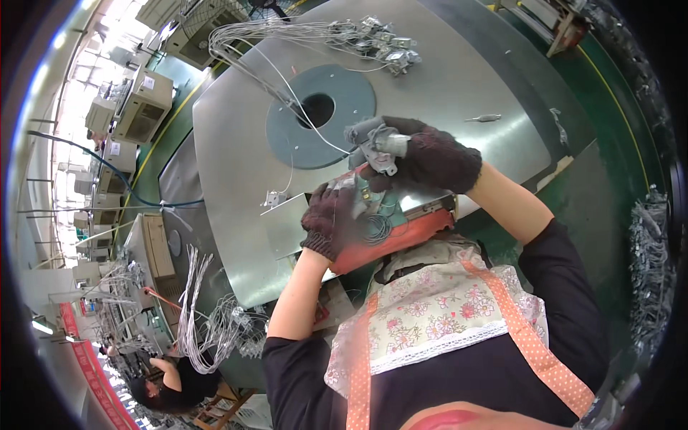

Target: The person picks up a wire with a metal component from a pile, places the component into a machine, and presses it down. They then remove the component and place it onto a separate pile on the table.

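Fingers of right hand [438, 159] pinching metal part [378, 156]; left hand [332, 218], finger state indiscernible; white wire [313, 115] best given slack.

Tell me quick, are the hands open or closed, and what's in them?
Left hand: fingers curled at the red-sided tray; whether it grips anything can't be told.
Right hand: closed, holding a grey metal part.

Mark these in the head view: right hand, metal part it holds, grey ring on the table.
Right hand [438, 159]: head view, its gloved back.
Metal part [381, 160]: head view, its silvery lower portion.
Grey ring [351, 102]: head view, its flat face, right of the hole.
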A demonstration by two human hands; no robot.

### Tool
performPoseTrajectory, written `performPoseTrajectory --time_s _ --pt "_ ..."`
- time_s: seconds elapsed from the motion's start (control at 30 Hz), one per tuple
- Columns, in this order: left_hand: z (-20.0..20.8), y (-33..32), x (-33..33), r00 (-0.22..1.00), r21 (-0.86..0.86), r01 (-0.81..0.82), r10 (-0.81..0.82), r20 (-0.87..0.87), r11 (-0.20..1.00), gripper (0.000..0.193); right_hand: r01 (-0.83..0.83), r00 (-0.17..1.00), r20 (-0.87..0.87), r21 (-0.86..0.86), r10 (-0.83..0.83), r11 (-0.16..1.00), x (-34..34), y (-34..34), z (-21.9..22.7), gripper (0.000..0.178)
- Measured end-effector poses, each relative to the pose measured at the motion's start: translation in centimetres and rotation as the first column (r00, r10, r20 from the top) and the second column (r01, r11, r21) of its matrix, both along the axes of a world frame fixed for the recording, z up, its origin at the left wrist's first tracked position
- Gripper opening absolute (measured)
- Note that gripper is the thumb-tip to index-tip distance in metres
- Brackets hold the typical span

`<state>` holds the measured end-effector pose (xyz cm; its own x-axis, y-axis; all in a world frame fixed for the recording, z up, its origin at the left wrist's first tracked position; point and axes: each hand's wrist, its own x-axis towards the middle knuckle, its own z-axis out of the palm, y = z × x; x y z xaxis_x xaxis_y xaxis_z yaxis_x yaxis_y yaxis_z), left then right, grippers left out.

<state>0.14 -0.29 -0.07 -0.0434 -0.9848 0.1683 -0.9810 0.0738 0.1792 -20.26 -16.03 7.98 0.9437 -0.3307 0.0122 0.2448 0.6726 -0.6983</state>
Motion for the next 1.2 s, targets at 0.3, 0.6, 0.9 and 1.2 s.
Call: performPoseTrajectory --time_s 0.3,0.6,0.9,1.2 --pt "-1.3 0.5 0.4 0.994 0.005 0.069 -0.069 0.083 0.998 0.031 0.007 0.996 0.091 -0.155 0.007 0.988 -1.6 2.4 3.1 0.075" --pt "-0.8 0.3 0.4 0.999 -0.050 0.032 -0.031 0.036 0.998 0.041 0.122 0.986 -0.063 -0.349 -0.154 0.929 -0.5 3.2 2.7 0.067" --pt "-1.7 0.6 0.9 0.998 -0.062 0.044 -0.046 -0.036 0.997 0.063 0.194 0.979 -0.024 -0.225 -0.205 0.955 -2.1 3.7 1.7 0.071" --pt "2.5 -0.4 1.3 0.881 0.195 -0.056 0.141 -0.452 0.979 0.048 0.283 0.930 -0.128 -0.345 -0.343 0.895 -1.9 2.8 -0.7 0.055"
